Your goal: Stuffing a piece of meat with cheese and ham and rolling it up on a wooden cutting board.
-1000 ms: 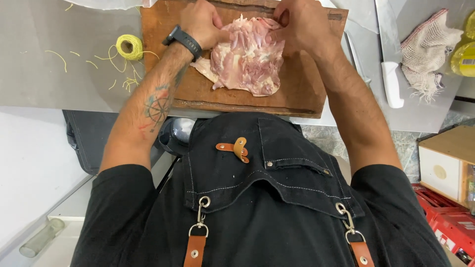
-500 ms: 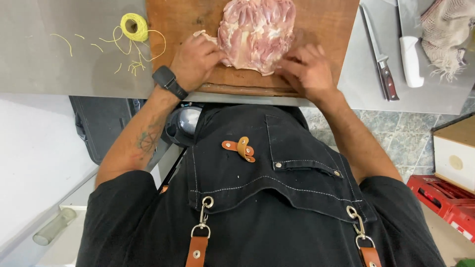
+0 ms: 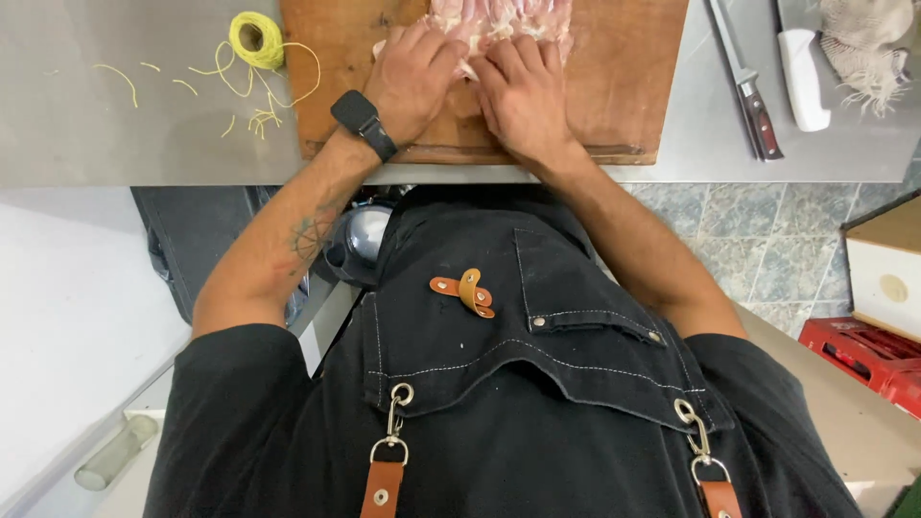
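- The left hand (image 3: 413,82) and the right hand (image 3: 523,96) lie flat, fingers together, pressing on the pale pink raw meat (image 3: 499,21).
- The meat lies on the brown wooden cutting board (image 3: 624,86).
- A yellow twine spool (image 3: 255,38) stands near the board.

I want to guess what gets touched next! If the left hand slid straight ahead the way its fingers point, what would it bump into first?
The left hand lies flat on the wooden cutting board, fingers pointing at the raw meat. Its fingertips already seem to reach the meat's edge, so it would meet the meat first.
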